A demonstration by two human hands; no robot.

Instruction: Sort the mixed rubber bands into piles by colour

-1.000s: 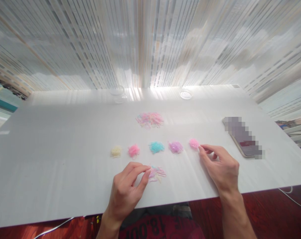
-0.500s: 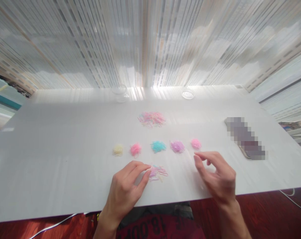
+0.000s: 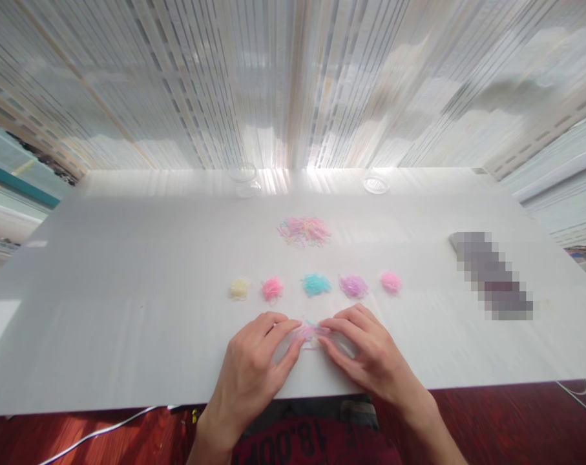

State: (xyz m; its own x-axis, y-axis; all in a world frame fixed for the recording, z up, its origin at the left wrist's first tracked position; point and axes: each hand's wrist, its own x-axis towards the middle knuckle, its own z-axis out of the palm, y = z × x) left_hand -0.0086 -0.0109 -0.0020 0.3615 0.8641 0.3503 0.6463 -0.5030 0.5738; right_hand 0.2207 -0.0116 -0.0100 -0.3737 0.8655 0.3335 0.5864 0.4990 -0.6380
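Two parted grips, left hand (image 3: 256,354) and right hand (image 3: 374,352), flank the near bands (image 3: 311,337); pinch lightly, one at a time.

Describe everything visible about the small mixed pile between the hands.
The small mixed pile is a loose, low scatter of thin, glossy strands resembling elastic bands, mostly lilac and pink, with touches of blue and pale yellow. It lies on the white table, nearer the person than the turquoise pile. The left hand and right hand flank it, apparently touching its sides and partly hiding them.
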